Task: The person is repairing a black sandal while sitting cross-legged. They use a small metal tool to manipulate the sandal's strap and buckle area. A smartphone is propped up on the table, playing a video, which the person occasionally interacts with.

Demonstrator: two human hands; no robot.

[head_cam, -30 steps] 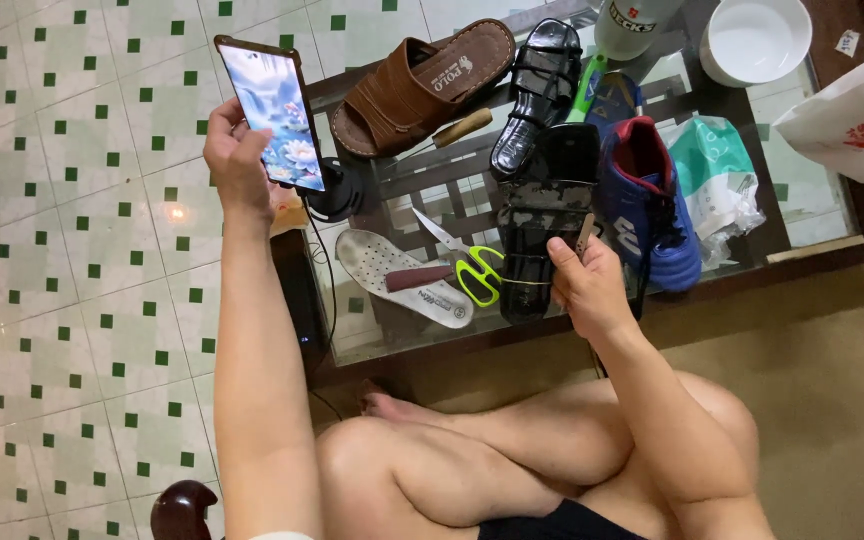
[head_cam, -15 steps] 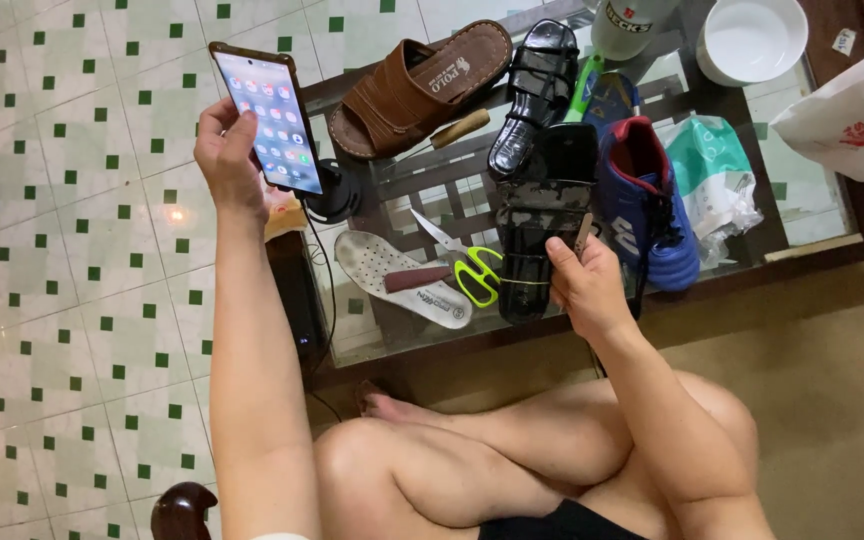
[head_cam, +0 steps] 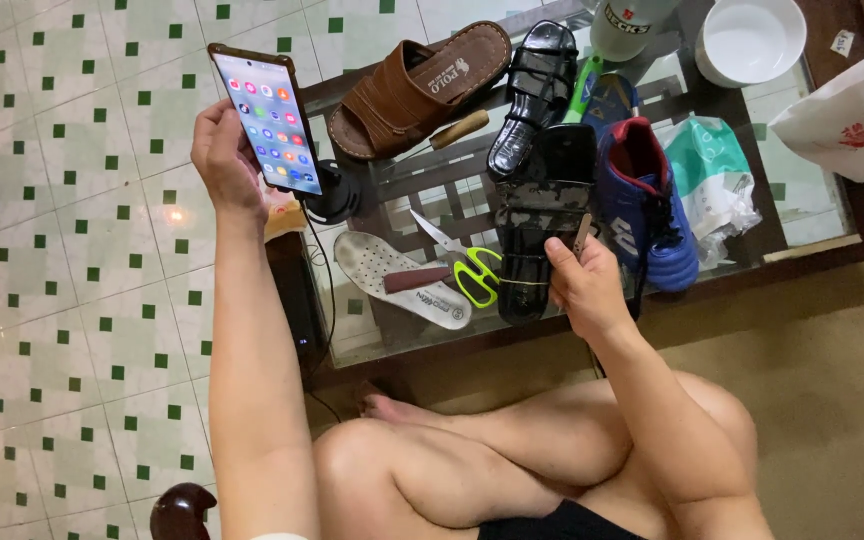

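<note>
My left hand [head_cam: 224,160] holds up a smartphone [head_cam: 267,120] with a lit screen of app icons, over the left end of the glass table [head_cam: 402,190]. My right hand [head_cam: 584,285] grips a dark sandal [head_cam: 542,220] lying on the glass, and a small metal tool pokes out between its fingers. Yellow-handled scissors [head_cam: 472,272] and a white insole [head_cam: 402,280] lie just left of that sandal. A blue sports shoe [head_cam: 647,205] stands to its right.
A brown sandal [head_cam: 417,85], a black strappy sandal [head_cam: 532,95], a white bowl [head_cam: 752,40], a crumpled green-white bag [head_cam: 717,185] and a white plastic bag [head_cam: 852,110] crowd the table. Green-dotted tile floor lies left. My crossed bare legs [head_cam: 512,460] sit below.
My left hand has shifted the phone slightly left and tilted it; its screen now shows app icons. My right hand stays on the dark sandal.
</note>
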